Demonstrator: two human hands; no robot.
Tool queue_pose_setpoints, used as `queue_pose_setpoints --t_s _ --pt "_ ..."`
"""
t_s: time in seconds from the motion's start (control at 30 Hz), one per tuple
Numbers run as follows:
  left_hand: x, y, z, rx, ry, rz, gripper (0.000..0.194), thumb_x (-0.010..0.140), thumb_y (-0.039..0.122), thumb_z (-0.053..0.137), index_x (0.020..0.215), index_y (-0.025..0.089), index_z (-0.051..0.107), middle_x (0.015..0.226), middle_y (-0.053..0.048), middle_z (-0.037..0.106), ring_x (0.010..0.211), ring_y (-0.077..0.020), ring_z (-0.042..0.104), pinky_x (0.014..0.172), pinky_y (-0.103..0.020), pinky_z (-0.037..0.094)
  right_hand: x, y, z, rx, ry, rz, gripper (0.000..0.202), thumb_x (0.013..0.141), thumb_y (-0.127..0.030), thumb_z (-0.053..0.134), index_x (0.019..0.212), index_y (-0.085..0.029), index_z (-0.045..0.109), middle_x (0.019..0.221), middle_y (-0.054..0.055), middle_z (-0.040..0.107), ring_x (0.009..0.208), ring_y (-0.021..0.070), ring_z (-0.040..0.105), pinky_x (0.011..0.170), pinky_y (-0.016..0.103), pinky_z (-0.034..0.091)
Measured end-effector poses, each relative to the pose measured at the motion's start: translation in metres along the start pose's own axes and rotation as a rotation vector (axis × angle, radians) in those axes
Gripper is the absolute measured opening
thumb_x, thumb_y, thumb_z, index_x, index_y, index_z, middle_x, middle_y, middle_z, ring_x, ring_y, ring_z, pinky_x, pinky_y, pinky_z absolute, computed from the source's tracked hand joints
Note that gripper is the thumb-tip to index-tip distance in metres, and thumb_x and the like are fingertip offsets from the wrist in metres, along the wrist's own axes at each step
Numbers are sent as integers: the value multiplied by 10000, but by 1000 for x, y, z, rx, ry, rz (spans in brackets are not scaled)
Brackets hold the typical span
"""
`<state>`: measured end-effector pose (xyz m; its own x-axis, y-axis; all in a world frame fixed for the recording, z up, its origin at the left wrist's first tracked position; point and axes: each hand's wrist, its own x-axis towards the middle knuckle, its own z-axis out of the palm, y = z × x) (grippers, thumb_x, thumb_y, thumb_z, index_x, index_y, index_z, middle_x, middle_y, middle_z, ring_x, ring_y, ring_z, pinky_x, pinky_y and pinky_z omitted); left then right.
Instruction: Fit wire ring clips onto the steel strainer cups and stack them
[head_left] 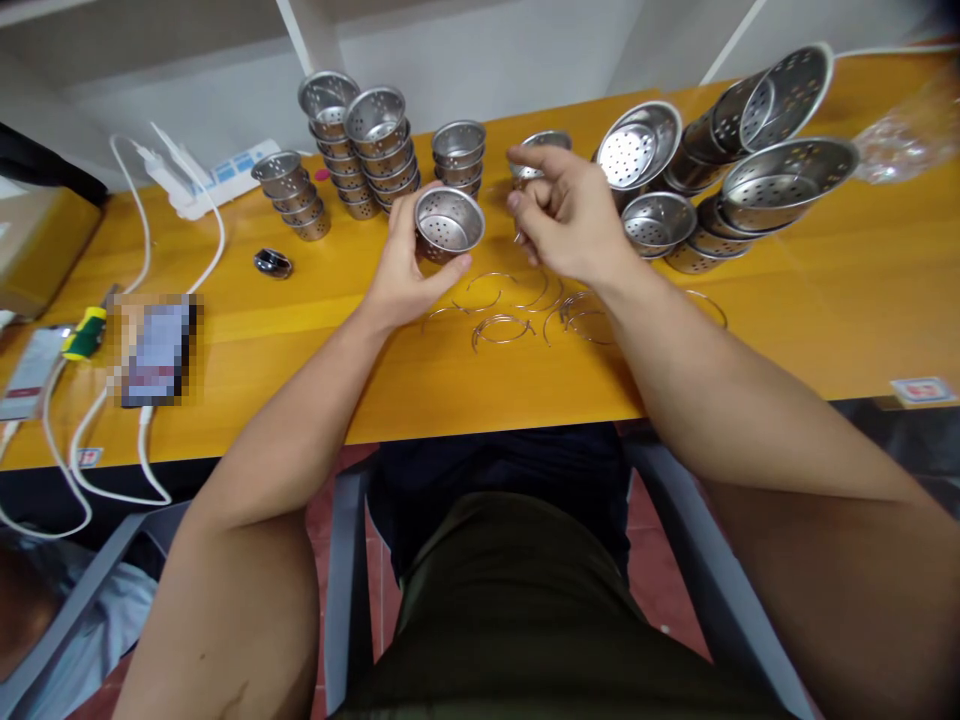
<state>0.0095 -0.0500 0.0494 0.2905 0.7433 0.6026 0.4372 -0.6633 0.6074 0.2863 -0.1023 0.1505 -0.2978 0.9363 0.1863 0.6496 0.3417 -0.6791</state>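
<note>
My left hand (411, 268) is closed around a small perforated metal cup (450, 222), whose open top faces up. To its right, my right hand (564, 212) is raised over the table with its fingers bent and the index finger reaching left. Something thin shows at its lower fingers, too small to make out. Just behind that hand stands another metal cup (546, 140), partly hidden. Several thin wire rings (504, 328) lie on the table below both hands. A short stack of perforated cups (459, 145) stands behind the held cup.
Tall cup stacks (375, 125) stand back left, larger perforated cups (787, 180) at right. On the yellow table (300, 350) are a phone (159, 350), cables, a power strip (225, 180), a screwdriver (88, 332) and a small black object (273, 263). A person's sleeve (112, 610) shows lower left.
</note>
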Motion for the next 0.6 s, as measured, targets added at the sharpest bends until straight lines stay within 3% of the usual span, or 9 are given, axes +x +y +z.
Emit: queue_pose_setpoints --t_s 0.07,0.2,0.3,0.43,0.6 --pt "0 -4 -2 -4 20 -4 1043 916 696 1175 1770 418 643 1721 -134 709 1744 -492 686 1589 -736 510 1 -1 0 5 -24 19 986 1200 -816 449 1955 -181 470 1163 139 861 863 321 702 849 493 590" --pt "-1 -9 -6 6 10 -10 957 854 743 1205 1597 371 730 1633 -129 741 1681 -503 712 1574 -766 509 0 -7 -1 -134 -70 -45 1028 1088 -999 504 1857 -330 639 1083 134 879 983 406 687 892 544 566" --pt "-3 -9 -4 -21 -11 -36 928 926 766 1151 1624 371 684 1635 -127 758 1678 -487 728 1537 -739 553 -5 -12 2 -204 -47 -81 909 1142 -920 506 1847 -365 648 1166 139 891 1035 419 689 909 535 583" --pt "-6 -16 6 -100 -43 -9 1066 907 888 1116 1682 372 598 1655 -130 752 1653 -471 763 1459 -669 624 -9 -10 14 -149 34 -52 685 1276 -715 402 1714 -330 762 1250 132 869 1098 381 757 980 519 636" --pt "-5 -34 18 -243 -23 156 1222 833 1054 1067 1698 349 566 1587 -122 747 1538 -434 813 1393 -618 659 6 18 42 86 200 -264 525 1265 -792 638 1423 -341 854 941 70 753 918 353 724 924 514 670"
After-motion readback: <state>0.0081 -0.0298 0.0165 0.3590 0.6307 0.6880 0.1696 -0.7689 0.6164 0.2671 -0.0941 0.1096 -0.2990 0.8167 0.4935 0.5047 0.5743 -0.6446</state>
